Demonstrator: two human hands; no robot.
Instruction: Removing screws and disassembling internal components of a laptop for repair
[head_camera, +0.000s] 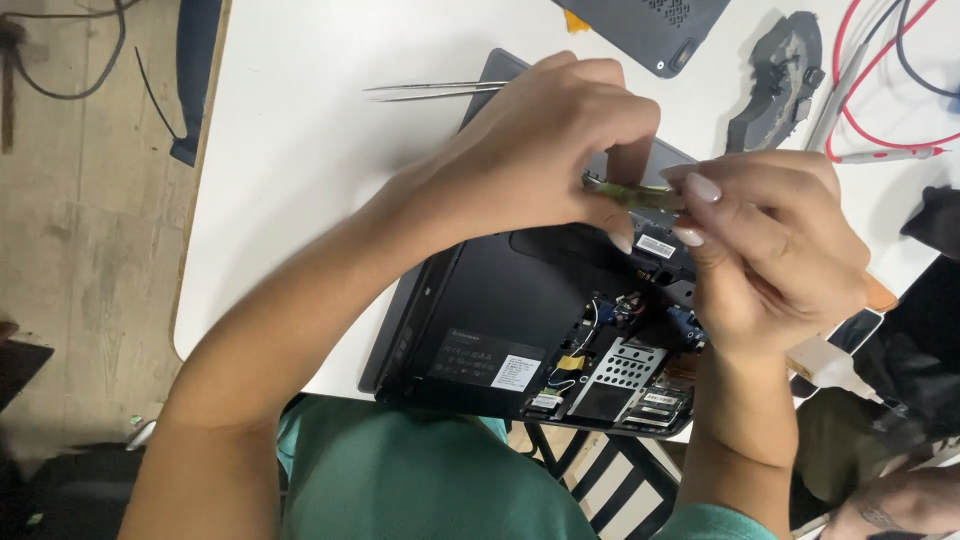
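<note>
A black laptop (500, 300) lies upside down on the white table (300, 150), its bottom partly uncovered so that wires and a metal bracket (620, 370) show. Above it, both hands pinch a small green circuit strip (640, 195). My left hand (540, 150) grips the strip's left end with curled fingers. My right hand (770, 250) holds its right end between thumb and fingertips.
Metal tweezers (430, 90) lie on the table behind the left hand. A grey cover panel (650, 25) and a dark plastic part (780, 80) sit at the back. Red and dark cables (880, 110) run at the far right. A white adapter (825, 362) rests near the laptop's right side.
</note>
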